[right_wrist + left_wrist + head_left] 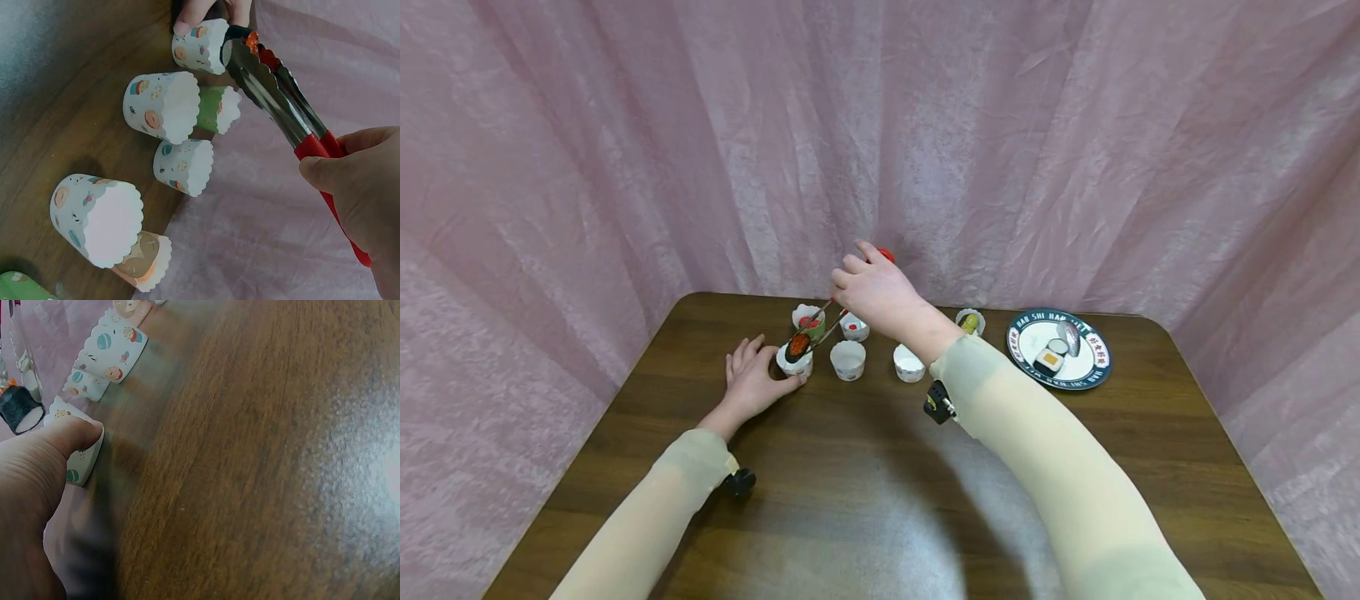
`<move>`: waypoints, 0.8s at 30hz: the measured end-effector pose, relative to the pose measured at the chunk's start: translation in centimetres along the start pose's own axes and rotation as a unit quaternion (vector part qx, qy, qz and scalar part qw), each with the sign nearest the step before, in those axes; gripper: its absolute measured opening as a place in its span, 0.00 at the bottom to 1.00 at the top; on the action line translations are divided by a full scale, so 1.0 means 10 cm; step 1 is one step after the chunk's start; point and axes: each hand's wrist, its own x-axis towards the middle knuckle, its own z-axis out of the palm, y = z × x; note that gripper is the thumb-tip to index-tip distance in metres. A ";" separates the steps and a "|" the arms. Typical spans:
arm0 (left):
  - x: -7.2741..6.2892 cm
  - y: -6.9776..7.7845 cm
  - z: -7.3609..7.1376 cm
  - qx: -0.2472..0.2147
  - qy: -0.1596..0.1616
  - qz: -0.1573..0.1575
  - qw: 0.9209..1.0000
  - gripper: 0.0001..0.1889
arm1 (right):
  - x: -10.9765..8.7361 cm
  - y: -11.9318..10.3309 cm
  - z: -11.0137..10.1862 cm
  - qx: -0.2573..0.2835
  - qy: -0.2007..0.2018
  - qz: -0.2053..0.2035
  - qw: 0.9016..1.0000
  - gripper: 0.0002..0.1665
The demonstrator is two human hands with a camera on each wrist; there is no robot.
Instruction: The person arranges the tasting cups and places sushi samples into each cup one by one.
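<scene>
My left hand (pixel 754 382) holds a small white paper cup (pixel 87 456) with a printed pattern, its thumb on the near side and fingers on the far side. My right hand (pixel 880 293) grips tongs with red handles and metal arms (pixel 272 94). Between the tongs' tips is a piece of sushi, dark-wrapped with orange-red roe on top (pixel 798 346). The sushi is at the mouth of the held cup; whether it touches the rim I cannot tell. Beside that cup stand two more white paper cups, one in the middle (pixel 848 363) and one further right (pixel 909 367).
Behind stand a green cup (pixel 817 330) and a white cup (pixel 854 331), both with red bits inside, and a cup holding a yellow-green piece (pixel 970 322). A blue-rimmed plate (pixel 1017 343) at right bears several sushi-like pieces. Pink curtains (pixel 880 125) hang behind the wooden table (pixel 820 500).
</scene>
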 end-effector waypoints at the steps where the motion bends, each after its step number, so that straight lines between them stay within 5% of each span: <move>1: 0.00 0.00 0.00 0.001 0.000 0.000 1.000 0.34 | 0.01 -0.01 0.00 0.000 0.001 -0.001 1.000 0.14; 15: 0.01 0.00 0.01 0.004 -0.005 0.001 1.000 0.33 | 0.11 -0.09 0.02 0.004 -0.019 -0.003 1.000 0.14; 24: 0.02 -0.01 0.01 0.007 -0.005 0.001 1.000 0.34 | 0.00 0.02 -0.01 0.014 -0.020 0.010 1.000 0.13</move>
